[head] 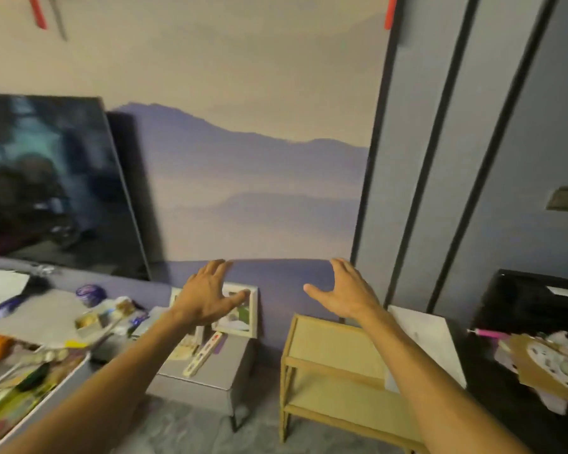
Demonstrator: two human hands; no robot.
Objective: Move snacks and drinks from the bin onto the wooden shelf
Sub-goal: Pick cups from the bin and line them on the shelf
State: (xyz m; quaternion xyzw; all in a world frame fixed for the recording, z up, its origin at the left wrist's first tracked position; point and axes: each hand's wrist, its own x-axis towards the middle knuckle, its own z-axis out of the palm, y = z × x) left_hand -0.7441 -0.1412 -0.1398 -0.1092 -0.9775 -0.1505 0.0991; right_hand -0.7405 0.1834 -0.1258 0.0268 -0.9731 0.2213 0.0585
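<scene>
A light wooden shelf [328,362] with three bare tiers stands on the floor at the lower middle right, against the wall. A grey-white bin [46,401] at the lower left holds several blurred snack packets and drinks [23,385]. Both my arms reach forward at chest height. My left hand [207,294] hovers with fingers spread in front of a picture frame, holding nothing. My right hand [345,291] hovers above the shelf's back left corner, fingers spread, holding nothing.
A grey side table [210,378] left of the shelf carries a white picture frame [243,319] and a long white remote-like strip [202,355]. A television [46,185] leans at left. A black cabinet [532,309] with clutter stands at right. A white board [430,342] leans behind the shelf.
</scene>
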